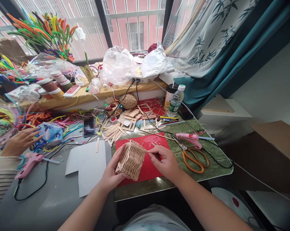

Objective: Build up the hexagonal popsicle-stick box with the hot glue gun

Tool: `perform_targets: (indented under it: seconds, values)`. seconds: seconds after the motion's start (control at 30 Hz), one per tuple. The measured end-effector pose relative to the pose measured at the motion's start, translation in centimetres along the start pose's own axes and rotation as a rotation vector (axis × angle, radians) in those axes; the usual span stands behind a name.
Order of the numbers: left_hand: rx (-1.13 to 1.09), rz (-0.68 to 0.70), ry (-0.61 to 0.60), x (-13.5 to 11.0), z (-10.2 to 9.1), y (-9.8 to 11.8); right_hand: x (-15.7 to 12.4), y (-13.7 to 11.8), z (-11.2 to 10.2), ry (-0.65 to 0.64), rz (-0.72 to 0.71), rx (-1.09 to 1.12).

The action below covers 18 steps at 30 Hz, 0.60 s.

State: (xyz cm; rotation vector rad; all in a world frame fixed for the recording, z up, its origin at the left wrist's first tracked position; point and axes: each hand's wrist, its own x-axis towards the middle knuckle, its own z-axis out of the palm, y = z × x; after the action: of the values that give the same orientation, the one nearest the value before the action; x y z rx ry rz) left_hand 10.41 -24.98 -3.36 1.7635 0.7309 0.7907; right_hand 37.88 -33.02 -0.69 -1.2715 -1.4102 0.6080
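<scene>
My left hand (114,168) is wrapped round the side of a small tan woven basket (132,159), made of cord wound in rows and held tilted above a red sheet (151,171). Just right of the basket's upper corner, my right hand (164,160) is closed in a pinch on a thin tan cord (146,151) that runs to the basket. The right fingertips are close to the weave, and the cord's far end is hidden in the hand. Orange-handled scissors (195,159) lie to the right, beside a pink glue gun (189,138).
Craft sticks (113,130) and a ball of twine (127,101) lie behind the red sheet. A water bottle (176,101) stands at the back right. White card (90,165) lies left. Another person's hand (21,141) reaches toward a blue packet (50,133), near a second glue gun (29,165).
</scene>
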Motion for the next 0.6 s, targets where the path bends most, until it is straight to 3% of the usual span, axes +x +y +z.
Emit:
perform_targets:
  seconds: [0.3,0.6]
  values:
    - [0.003,-0.025,-0.022,0.0,0.3,-0.9,0.0,1.7,0.7,0.0,0.052,0.044]
    - [-0.39,-0.243,0.033,0.4,0.5,-1.8,-0.6,3.9,2.4,0.007,-0.017,0.162]
